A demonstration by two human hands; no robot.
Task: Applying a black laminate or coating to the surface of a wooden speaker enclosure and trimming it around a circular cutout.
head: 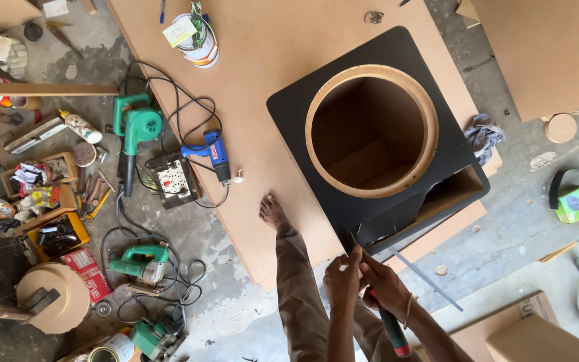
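Note:
A black-covered speaker box (296, 114) with a large round opening (370, 131) lies on a brown fibreboard sheet (269, 40). Both my hands are at the box's near corner, where the black covering is torn and loose. My right hand (384, 287) grips a tool with a green handle and red end (395, 333), its blade pointing at that corner. My left hand (342, 273) is closed around the thin blade end by the covering's edge. A thin metal strip (427, 278) lies slanted just right of my hands. My bare foot (273, 212) rests on the sheet.
Left of the sheet, on the concrete floor, lie a green blower (139, 124), a blue heat gun (212, 151), a socket board (169, 177), a green power saw (139, 263) and tangled cables. A paint can (197, 37) stands on the sheet. A rag (484, 134), a wooden disc (561, 127) and cardboard (537, 338) are to the right.

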